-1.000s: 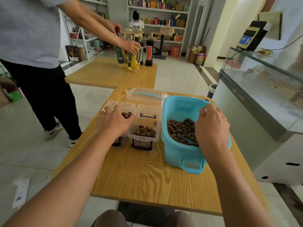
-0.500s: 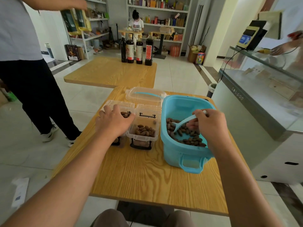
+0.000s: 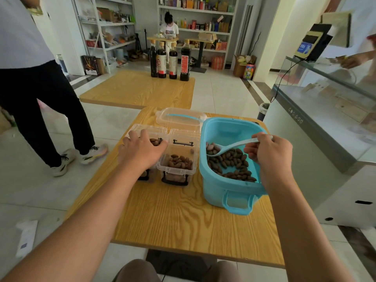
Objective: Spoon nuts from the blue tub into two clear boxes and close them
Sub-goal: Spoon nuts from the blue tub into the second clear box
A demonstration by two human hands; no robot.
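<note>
A blue tub [image 3: 230,188] holding brown nuts [image 3: 232,163] stands on the right of the wooden table [image 3: 179,220]. My right hand [image 3: 268,153] grips a light blue spoon [image 3: 227,147]; its bowl carries a few nuts above the tub's left side. Two clear boxes stand side by side left of the tub, lids hinged back. The right box [image 3: 178,165] is partly filled with nuts. My left hand [image 3: 142,149] rests on top of the left box [image 3: 148,131] and covers most of it.
The tub's clear lid [image 3: 181,119] lies behind the boxes. A second table [image 3: 138,92] with several dark bottles [image 3: 169,61] stands beyond. A person [image 3: 36,82] stands at the left. A glass counter [image 3: 325,123] runs along the right.
My right hand lifted the spoon out of the nuts with a few in its bowl. The standing person has stepped back from the far table.
</note>
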